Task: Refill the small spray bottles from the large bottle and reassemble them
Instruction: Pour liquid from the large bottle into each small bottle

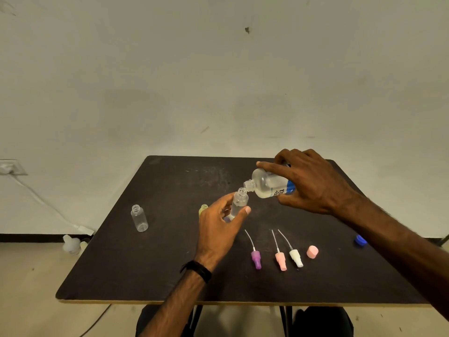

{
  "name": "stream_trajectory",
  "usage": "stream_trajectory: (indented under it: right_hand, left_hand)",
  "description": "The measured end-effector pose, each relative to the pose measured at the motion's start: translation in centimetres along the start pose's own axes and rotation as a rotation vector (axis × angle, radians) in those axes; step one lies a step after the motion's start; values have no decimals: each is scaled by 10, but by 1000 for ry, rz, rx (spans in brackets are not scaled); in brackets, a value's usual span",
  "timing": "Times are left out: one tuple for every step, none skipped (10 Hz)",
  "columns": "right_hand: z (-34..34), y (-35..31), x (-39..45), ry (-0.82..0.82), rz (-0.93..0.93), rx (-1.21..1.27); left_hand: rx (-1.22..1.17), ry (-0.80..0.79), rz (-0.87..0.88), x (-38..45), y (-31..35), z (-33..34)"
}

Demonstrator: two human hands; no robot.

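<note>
Head view. Right hand [313, 183] reached in from the right edge, forearm crossing the dark surface [170, 263], grip clamped round the large bottle [269, 184]: index finger laid along its top, thumb below. Bottle tipped nearly flat, uncapped neck pointing left and meeting the mouth of a small clear bottle [239, 203]. Left hand [218, 227] came up from below, dark band at the wrist, grip closed on that small bottle, thumb to the right of it, fingers behind; held roughly upright just above the surface.

Label of the large bottle mostly covered by the right hand. Yellowish small bottle [203, 208] largely hidden behind the left hand. Another empty clear bottle [139, 218] stood apart to the left, uncapped. Purple [255, 258], pink [280, 260] and white [296, 257] spray heads lay in a row near the front, tubes pointing away; pink cap [312, 251] just beside them. Blue cap [360, 240] partly hidden by the right forearm. Liquid flow not discernible.
</note>
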State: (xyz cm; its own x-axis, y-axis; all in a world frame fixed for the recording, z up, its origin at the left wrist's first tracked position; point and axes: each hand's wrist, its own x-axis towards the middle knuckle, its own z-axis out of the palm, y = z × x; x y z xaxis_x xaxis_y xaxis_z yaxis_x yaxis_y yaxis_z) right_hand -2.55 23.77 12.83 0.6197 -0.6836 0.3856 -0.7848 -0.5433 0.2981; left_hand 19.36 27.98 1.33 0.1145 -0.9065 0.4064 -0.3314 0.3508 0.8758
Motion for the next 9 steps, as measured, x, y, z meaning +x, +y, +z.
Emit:
stream_trajectory:
  right_hand:
    - [0,0,1,-4,-2,-5]
    - [0,-1,1,-1,-1,-3]
    - [0,-1,0,-5,-1,-6]
    - [0,-1,0,-3,1,-9]
    - [0,0,0,-8,3,-3]
    - [1,1,-1,-10,3,-1]
    - [2,1,-1,-5,5,11]
    - [4,2,-2,-18,12,23]
    - [6,2,-5,-24,25,54]
  left_hand:
    - [0,-8,8,0,0,-1]
    - [9,-19,13,1,0,-1]
    - [14,-29,12,2,0,-1]
    - [24,-25,12,2,-1,0]
    - [18,-23,6,1,-1,0]
    - [14,-15,9,1,-1,1]
    - [3,-14,0,1,-1,2]
    - [3,-19,-4,1,0,2]
    - [-29,-12,-15,1,1,2]
